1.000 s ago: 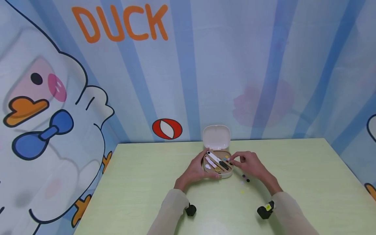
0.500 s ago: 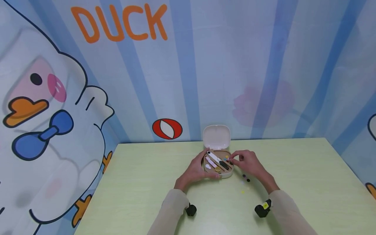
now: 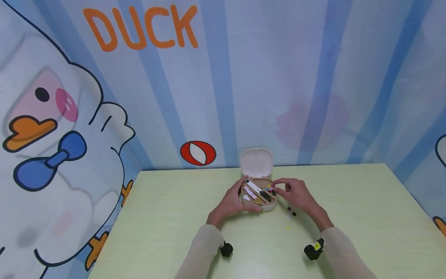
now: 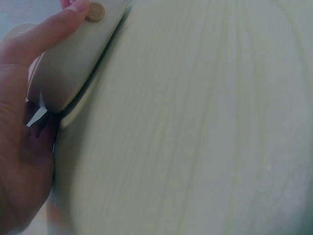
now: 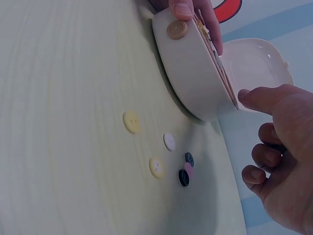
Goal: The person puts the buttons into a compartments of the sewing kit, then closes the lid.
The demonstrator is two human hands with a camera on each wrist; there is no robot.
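"Nearest the camera, what are we seeing?"

"Two pale sleeves [image 3: 200, 254] are framing the near side of the sewing case [image 3: 267, 208]. Loose buttons [image 5: 156, 167], yellow, white, pink and dark, are lying on the counter [image 3: 156, 232], in front of the case and to its right."

"And the hands?"

"The left hand [image 3: 228, 199] is gripping the case's left side, its thumb running along the front wall toward a brown button [image 5: 177, 29], apparently to steady it. The right hand [image 3: 295, 193] is hovering at the case's right rim, three fingers curling inward; whether its fingertips are pinching anything, we cannot tell."

"So where is the case sitting?"

"Between the two, touching the left; contact with the right is not showing clearly. Inside the case, small coloured buttons [image 3: 269, 187] are sharing the right-hand section, seemingly grouped by kind, and a white-and-black implement [image 3: 256, 188] is lying aslant to their left."

"Farthest back?"

"The lid [image 3: 257, 162] is standing raised at the case's rear, probably leaving the contents within reach. Behind the case, a blue backdrop [image 3: 251, 77] is spelling out 'DUCK'."
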